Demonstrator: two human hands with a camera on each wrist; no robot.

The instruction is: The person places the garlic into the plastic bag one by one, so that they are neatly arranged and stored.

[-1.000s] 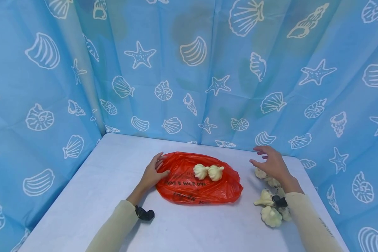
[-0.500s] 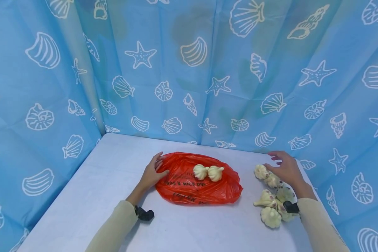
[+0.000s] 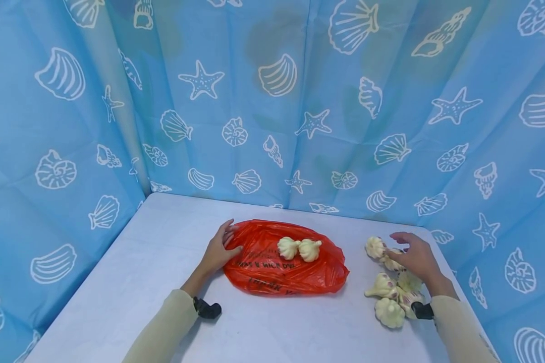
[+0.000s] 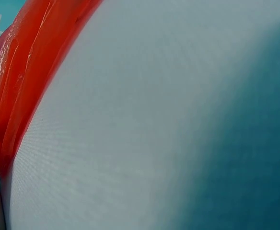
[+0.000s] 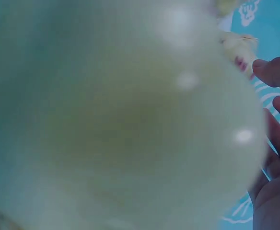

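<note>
A red plastic bag point(image 3: 272, 277) with black printing lies flat across the middle of the table. Two garlic bulbs, a left one point(image 3: 288, 248) and a right one point(image 3: 309, 250), sit side by side on it. My left hand point(image 3: 216, 252) rests at the bag's left end, thumb and fingers spread apart along its edge. Over the right-hand garlic pile my right hand point(image 3: 419, 258) hovers with its fingers loosely bent. Its thumb overlaps a garlic bulb point(image 3: 391, 261) behind the farthest one point(image 3: 375, 247). A large blurred pale garlic bulb point(image 5: 130, 120) fills most of the right wrist view.
Several more garlic bulbs lie nearer on the right, among them a long-stemmed bulb point(image 3: 383, 286) and a front bulb point(image 3: 389, 313). A blue shell-patterned curtain point(image 3: 254, 101) encloses the white table point(image 3: 272, 333). Each wrist wears a black camera.
My right hand has moved right and then down toward the garlic pile, its thumb now over the second bulb. The left hand, the bag and the two bulbs on it have stayed put.
</note>
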